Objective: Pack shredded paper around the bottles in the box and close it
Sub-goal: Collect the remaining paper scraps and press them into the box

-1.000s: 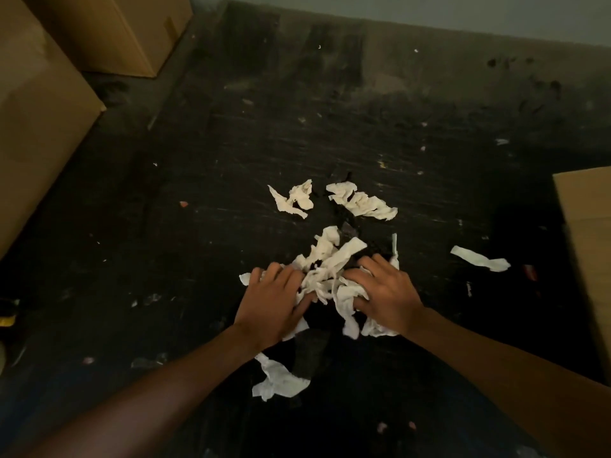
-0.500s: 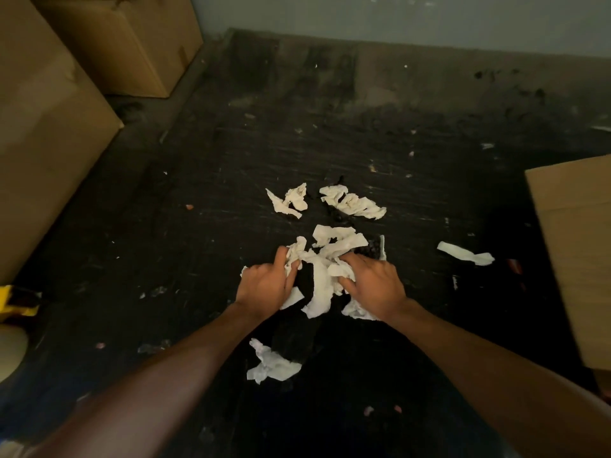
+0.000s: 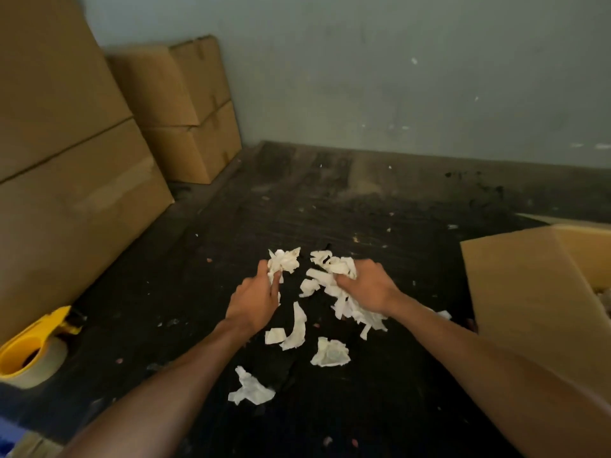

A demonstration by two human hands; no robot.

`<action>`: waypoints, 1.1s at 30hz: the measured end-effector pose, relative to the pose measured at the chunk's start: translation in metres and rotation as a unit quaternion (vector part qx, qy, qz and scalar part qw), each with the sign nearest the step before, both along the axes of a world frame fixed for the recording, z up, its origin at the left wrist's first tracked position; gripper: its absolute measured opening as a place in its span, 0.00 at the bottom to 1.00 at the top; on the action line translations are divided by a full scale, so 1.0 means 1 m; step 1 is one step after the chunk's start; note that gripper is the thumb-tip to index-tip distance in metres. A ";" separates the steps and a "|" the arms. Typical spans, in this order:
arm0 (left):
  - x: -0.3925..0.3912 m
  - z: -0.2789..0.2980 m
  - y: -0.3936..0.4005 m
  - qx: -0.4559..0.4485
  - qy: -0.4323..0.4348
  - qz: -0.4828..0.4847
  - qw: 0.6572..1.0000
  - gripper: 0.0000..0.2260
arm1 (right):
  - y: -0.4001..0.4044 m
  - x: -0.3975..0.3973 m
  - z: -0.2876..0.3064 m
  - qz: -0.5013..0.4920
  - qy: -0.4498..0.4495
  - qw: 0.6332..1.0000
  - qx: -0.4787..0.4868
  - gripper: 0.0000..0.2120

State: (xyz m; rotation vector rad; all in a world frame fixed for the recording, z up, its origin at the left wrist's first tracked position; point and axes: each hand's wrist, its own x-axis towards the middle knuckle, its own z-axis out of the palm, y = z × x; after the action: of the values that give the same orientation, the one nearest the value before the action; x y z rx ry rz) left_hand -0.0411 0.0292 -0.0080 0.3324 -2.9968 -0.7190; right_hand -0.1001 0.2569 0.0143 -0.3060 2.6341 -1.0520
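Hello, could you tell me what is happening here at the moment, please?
A person is gathering shredded paper off a dark floor. The left hand grips one wad, and the right hand clutches a larger bunch. A few scraps lie loose on the floor. An open cardboard box waits on the right, and a yellow tape dispenser sits on the left.

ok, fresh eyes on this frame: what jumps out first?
Two bare hands mid-frame, each shut on white shredded paper: left hand, right hand, with loose scraps lying on the dark floor below them. An open box sits at the right edge, stacked cartons fill the left, and a yellow tape dispenser sits lower left.
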 end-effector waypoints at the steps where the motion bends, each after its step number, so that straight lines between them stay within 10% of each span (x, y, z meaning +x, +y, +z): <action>1: 0.003 0.010 0.007 -0.003 0.013 0.000 1.000 0.19 | 0.007 0.000 0.013 0.002 0.007 1.000 -0.004 0.12; 33: 0.118 0.187 0.394 0.145 0.221 -0.168 0.949 0.15 | 0.426 0.157 0.168 -0.287 0.128 0.949 0.008 0.17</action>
State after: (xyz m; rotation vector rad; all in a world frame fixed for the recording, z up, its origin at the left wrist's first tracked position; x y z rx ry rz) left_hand 0.0773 0.4229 0.1787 -0.3089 -2.5369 -1.0964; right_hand 0.0565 0.6829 0.1821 0.3867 3.0532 -1.2195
